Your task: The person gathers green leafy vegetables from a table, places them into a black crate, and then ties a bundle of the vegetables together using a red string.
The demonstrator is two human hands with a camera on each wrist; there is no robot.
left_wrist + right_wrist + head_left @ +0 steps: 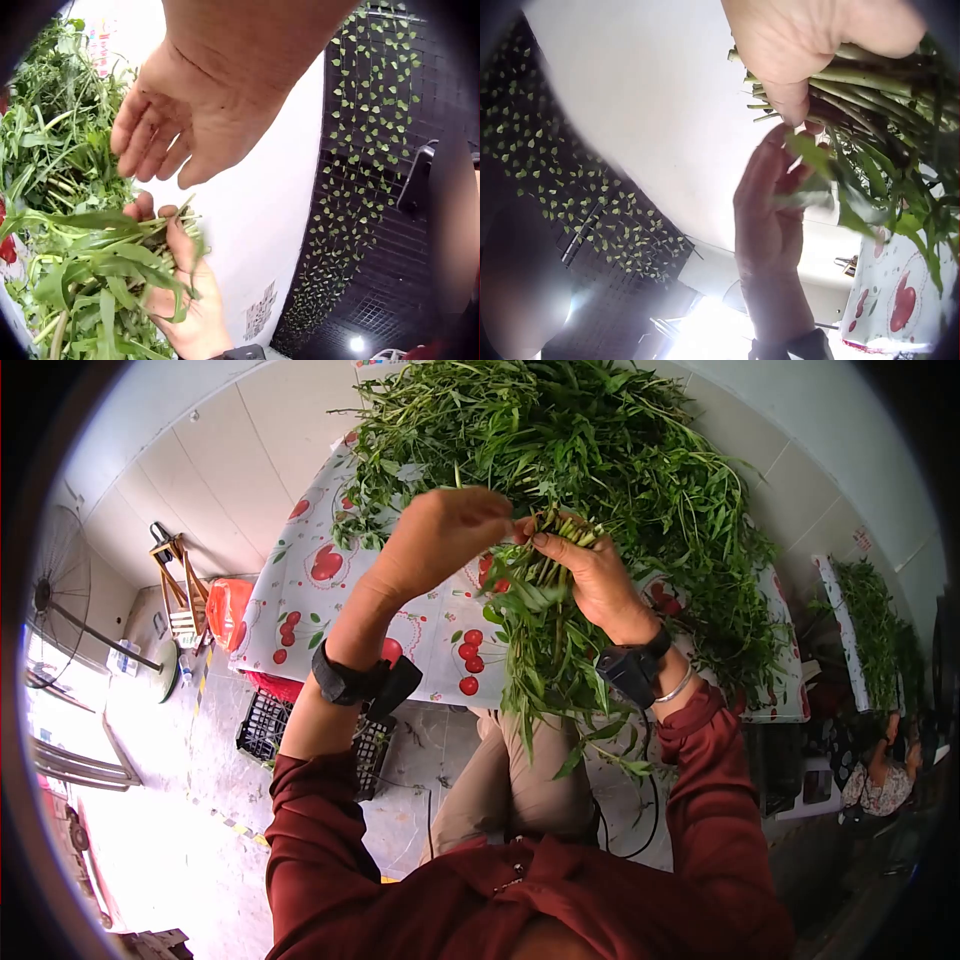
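My right hand (598,575) grips a bunch of leafy green stems (540,635) above the front of the table, its thumb across the stalks. In the right wrist view the cut ends of the stems (855,82) stick out past this hand, and the leaves trail downward. My left hand (455,525) is raised just to the left of the bunch. In the left wrist view the left hand (199,120) hangs above the bunch with loosely bent fingers and nothing between them. A blurred leaf (806,199) overlaps the left hand in the right wrist view.
A large heap of the same greens (560,440) covers the back and right of the table, over a cherry-print tablecloth (340,595). A black crate (262,725) stands on the floor below, with a fan (45,595) at far left. Other people (880,780) sit at far right.
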